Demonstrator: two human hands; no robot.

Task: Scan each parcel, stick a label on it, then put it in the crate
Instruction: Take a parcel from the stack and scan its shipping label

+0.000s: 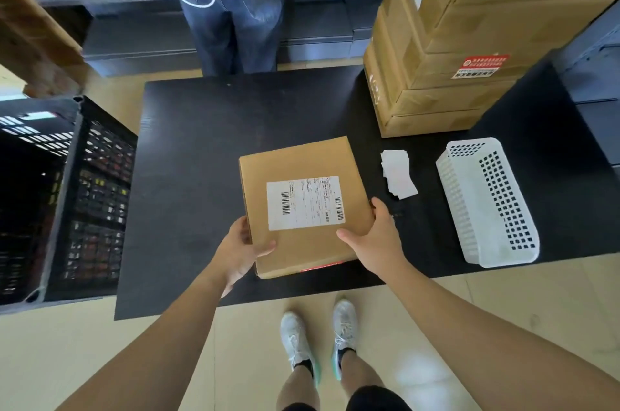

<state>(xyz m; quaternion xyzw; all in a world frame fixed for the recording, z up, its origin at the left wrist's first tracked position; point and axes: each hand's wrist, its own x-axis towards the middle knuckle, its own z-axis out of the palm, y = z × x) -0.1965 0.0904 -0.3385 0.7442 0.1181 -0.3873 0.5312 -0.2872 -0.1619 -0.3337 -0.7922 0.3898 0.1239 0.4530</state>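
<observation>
Centre-front of table (194, 175): parcel (302, 155), with label (305, 202) on its top face. To its right lie loose label slips (399, 174), then basket (456, 202); carton stack (436, 75) sits behind these at the far right corner. The crate (97, 202) is beside the table's left edge; a person (231, 7) stands behind the far edge.

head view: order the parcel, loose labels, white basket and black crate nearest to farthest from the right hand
From the right hand:
1. parcel, held by it, near middle of the table.
2. labels, just beyond the hand.
3. basket, farther right, at the near edge.
4. crate, far left, off the table.
</observation>
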